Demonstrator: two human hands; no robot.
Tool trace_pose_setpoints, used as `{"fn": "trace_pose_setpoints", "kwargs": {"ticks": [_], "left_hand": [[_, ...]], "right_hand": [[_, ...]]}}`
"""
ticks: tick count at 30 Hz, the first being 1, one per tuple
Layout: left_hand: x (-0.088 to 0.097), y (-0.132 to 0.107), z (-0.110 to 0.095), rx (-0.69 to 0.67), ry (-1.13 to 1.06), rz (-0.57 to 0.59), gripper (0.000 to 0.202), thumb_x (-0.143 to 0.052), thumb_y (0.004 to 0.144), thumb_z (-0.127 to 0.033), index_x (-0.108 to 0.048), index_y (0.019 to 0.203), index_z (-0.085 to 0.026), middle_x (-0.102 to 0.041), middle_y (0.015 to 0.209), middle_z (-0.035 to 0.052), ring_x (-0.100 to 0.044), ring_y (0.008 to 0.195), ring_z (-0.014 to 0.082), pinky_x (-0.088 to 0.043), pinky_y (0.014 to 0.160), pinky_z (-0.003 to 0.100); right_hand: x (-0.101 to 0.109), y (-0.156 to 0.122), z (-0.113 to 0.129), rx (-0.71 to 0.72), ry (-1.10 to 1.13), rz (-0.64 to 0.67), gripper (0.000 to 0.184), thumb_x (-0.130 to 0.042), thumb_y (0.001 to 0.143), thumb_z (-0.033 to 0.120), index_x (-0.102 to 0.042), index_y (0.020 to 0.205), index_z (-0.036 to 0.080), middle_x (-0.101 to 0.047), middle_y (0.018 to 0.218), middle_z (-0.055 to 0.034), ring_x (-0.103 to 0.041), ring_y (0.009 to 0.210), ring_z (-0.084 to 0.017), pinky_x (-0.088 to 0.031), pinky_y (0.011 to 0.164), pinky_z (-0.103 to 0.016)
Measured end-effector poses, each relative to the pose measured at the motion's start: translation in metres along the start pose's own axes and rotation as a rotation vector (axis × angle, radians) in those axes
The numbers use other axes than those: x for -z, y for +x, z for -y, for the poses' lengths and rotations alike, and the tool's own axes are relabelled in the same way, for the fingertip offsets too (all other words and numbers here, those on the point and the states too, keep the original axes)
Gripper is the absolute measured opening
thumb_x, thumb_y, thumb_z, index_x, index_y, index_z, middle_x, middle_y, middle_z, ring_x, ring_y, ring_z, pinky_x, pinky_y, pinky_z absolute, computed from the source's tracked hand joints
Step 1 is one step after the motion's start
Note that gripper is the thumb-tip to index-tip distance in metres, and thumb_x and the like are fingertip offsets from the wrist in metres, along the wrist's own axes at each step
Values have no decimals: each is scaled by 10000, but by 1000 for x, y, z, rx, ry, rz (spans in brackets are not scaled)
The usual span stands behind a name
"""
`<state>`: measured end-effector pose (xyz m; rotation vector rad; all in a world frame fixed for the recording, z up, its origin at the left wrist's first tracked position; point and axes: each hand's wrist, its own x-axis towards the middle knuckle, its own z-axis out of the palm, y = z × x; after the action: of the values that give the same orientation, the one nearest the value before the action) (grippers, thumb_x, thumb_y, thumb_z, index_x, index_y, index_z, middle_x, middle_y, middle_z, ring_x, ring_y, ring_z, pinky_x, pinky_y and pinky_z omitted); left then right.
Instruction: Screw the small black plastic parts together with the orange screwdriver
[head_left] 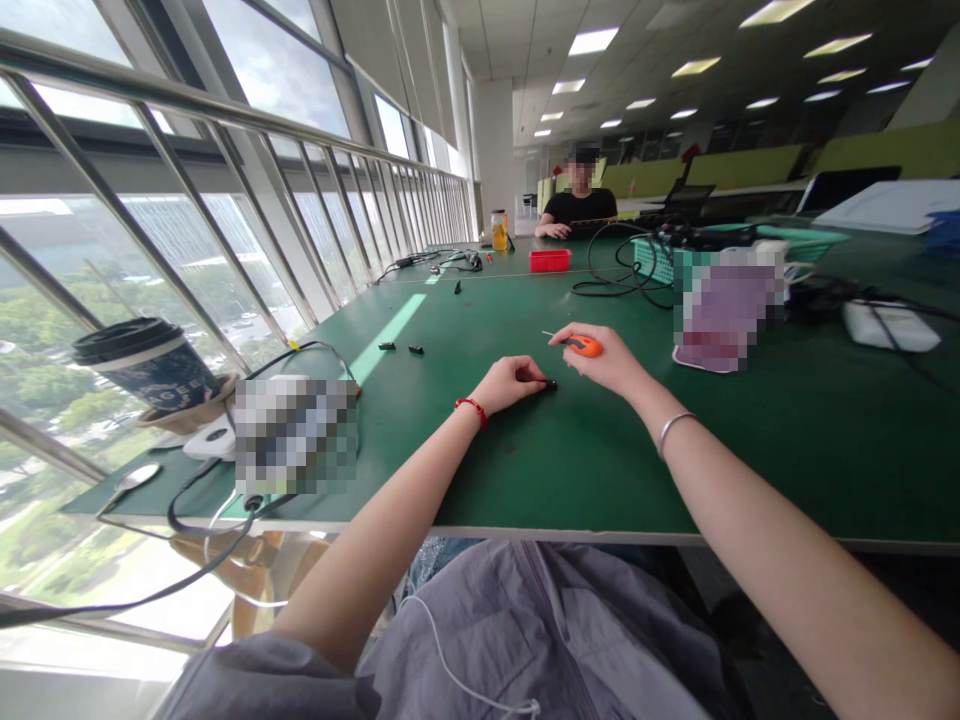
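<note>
My left hand [516, 382], with a red bracelet at the wrist, rests low over the green table [600, 470]. Its thumb and fingers pinch a small black part [551, 384], whose exact kind is too small to make out. To its right, my right hand [604, 358] is closed round a screwdriver with an orange and black handle [585, 346]. The thin metal shaft points left, raised above the table and apart from the black part. Two similar small black pieces, one [386, 346] beside the other [416, 349], lie farther left, and a third [457, 287] lies beyond them.
A red tray [550, 261], a jar [499, 230] and tangled cables stand toward the far end, where a person [581, 205] sits. On the right are a green basket [652, 262] and a blurred phone-like object [724, 315]. A lidded cup [146, 365] stands left by the railing.
</note>
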<state>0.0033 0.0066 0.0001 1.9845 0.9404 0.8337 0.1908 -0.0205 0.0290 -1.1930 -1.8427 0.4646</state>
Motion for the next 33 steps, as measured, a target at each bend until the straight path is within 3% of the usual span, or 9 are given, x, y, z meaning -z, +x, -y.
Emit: {"fn": "trace_pose_setpoints", "kwargs": {"ticks": [6, 11, 18, 28, 33], "left_hand": [[0, 1, 0, 14, -1, -10, 67, -681, 686, -157, -625, 694, -121, -696, 732, 32, -621, 693, 116, -507, 732, 253], [0, 2, -1, 54, -24, 0, 59, -674, 685, -127, -616, 679, -115, -697, 733, 34, -622, 690, 118, -509, 752, 270], [0, 1, -1, 47, -22, 16, 60, -656, 693, -117, -596, 691, -115, -682, 735, 26, -611, 692, 107, -497, 720, 244], [0, -2, 1, 3, 1, 19, 77, -643, 680, -89, -604, 741, -116, -702, 810, 51, -635, 748, 124, -516, 758, 272], [0, -1, 2, 7, 3, -1, 83, -655, 665, -89, -610, 729, -115, -685, 760, 33, -618, 708, 113, -509, 722, 256]], "right_hand": [[0, -4, 18, -25, 149, -220, 240, -547, 663, 233, -546, 902, 214, -573, 606, 32, -491, 437, -108, -413, 489, -260], [1, -6, 24, 46, 66, -342, 128, -572, 711, 293, -466, 746, 231, -547, 601, 6, -518, 514, -136, -433, 531, -281], [3, -7, 25, 70, 12, -491, 166, -547, 764, 321, -429, 673, 247, -528, 585, -19, -527, 579, -173, -467, 621, -324], [5, -10, 31, 89, 40, -495, 153, -534, 728, 257, -430, 618, 241, -515, 588, -25, -522, 589, -168, -470, 623, -315], [3, -10, 31, 89, 25, -400, 149, -526, 726, 256, -425, 618, 238, -509, 580, -19, -511, 580, -161, -471, 607, -302]]}}
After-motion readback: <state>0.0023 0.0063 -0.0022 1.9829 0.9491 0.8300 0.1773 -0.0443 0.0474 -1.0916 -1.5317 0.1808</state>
